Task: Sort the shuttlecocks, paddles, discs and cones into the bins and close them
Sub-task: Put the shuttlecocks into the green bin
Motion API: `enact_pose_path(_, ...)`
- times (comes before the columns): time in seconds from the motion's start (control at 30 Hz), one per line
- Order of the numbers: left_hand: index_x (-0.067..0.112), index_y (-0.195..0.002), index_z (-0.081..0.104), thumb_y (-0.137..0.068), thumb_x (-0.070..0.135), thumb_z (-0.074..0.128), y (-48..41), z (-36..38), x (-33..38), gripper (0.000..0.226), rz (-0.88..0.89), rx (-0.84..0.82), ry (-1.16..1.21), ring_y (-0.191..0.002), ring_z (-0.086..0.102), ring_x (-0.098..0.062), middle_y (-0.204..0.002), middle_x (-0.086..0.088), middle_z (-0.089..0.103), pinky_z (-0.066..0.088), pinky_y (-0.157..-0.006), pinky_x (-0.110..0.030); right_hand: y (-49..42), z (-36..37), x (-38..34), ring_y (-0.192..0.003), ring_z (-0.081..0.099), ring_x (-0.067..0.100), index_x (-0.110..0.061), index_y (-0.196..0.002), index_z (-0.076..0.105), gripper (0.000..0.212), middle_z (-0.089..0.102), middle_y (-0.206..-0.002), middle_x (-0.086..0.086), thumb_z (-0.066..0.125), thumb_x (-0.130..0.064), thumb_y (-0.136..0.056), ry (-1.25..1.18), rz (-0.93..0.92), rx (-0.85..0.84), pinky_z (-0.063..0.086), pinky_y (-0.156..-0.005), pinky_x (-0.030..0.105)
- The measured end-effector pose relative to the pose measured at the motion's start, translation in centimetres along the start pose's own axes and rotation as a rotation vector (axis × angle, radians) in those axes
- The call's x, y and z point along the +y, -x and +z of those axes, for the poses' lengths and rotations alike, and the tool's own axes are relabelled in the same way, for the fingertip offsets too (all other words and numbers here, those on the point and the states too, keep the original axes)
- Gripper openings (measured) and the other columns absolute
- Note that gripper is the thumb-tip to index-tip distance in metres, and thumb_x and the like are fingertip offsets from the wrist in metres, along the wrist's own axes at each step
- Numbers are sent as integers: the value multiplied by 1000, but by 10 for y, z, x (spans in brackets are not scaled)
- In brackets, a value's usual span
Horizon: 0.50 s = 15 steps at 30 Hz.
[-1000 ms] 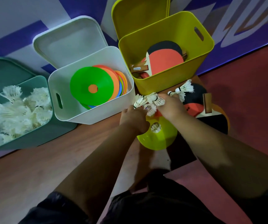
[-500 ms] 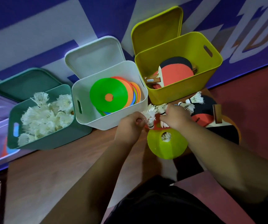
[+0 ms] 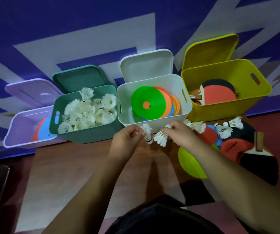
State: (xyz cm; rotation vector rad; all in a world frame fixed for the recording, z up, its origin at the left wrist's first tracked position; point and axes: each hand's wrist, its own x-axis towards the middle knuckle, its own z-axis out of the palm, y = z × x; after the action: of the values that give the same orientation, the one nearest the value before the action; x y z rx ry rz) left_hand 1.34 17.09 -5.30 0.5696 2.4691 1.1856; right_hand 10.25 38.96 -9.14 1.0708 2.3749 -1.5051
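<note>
White feathers meet at frame centre: the left hand pinches one shuttlecock, and the right hand pinches a second shuttlecock by its cork, just before the white bin of discs. Print on the loose red paddle, right, is unreadable. The teal bin, centre left, holds shuttlecocks and the yellow bin, upper right, holds paddles. The lids stand open.

Bare forearms, dark garment below, perhaps black trousers
</note>
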Motion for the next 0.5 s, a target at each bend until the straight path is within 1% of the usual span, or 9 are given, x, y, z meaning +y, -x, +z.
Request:
enact_pose_path(0.07, 26, -82, 72, -91, 34, 79, 5, -22, -11, 14, -38, 43, 23, -56, 47, -2, -58, 14, 52, 36, -56, -19, 5, 16, -23, -65, 63, 18, -18, -91, 63, 39, 70, -77, -1, 72, -55, -84, -36, -14, -37, 45, -57, 29)
enact_pose_path(0.13, 26, -82, 72, -91, 38, 78, 10, -50, -26, 16, -91, 105, 51, -56, 46, -2, -60, 13, 52, 37, -55, -21, 7, 35, -51, -56, 60, 16, -17, -94, 62, 37, 69, -73, 0, 72, -51, -85, -75, -49, -92, 48, -53, 30)
enact_pose_path(0.17, 26, -82, 72, -92, 40, 78, 12, -63, -35, 18, -117, 136, 56, -57, 47, -3, -61, 10, 54, 38, -55, -23, 8, 44, -67, -55, 60, 15, -17, -96, 62, 35, 69, -73, 1, 72, -48, -86, -87, -75, -106, 49, -52, 31)
enact_pose_path(0.23, 25, -83, 72, -91, 43, 77, 18, -88, -51, 20, -152, 193, 79, -58, 50, -4, -64, 5, 58, 42, -58, -27, 11, 61, -100, -57, 61, 16, -16, -96, 60, 27, 71, -77, 4, 74, -38, -91, -151, -128, -108, 51, -54, 32)
enact_pose_path(0.3, 24, -83, 72, -91, 43, 78, 22, -112, -67, 21, -177, 243, 127, -60, 51, -5, -64, 6, 58, 43, -61, -30, 13, 74, -136, -59, 62, 16, -12, -92, 57, 22, 70, -80, 10, 73, -27, -96, -247, -162, -107, 50, -54, 31)
enact_pose_path(0.37, 22, -85, 73, -91, 42, 79, 25, -133, -81, 22, -189, 283, 166, -61, 52, -6, -65, 6, 59, 43, -63, -30, 13, 84, -172, -62, 65, 17, -13, -88, 55, 20, 72, -83, 13, 71, -20, -97, -340, -200, -95, 51, -59, 33)
enact_pose_path(0.43, 20, -86, 73, -91, 42, 79, 28, -151, -93, 23, -195, 308, 191, -63, 52, -7, -66, 4, 60, 43, -64, -30, 9, 92, -206, -68, 72, 18, -16, -89, 55, 20, 77, -86, 9, 74, -22, -94, -405, -253, -59, 56, -64, 37)
enact_pose_path(0.5, 19, -86, 73, -92, 40, 78, 32, -167, -102, 22, -197, 320, 222, -62, 50, -7, -64, 6, 56, 42, -63, -30, 0, 103, -235, -77, 78, 18, -17, -96, 59, 23, 79, -92, 6, 75, -32, -89, -407, -270, -24, 61, -70, 39)
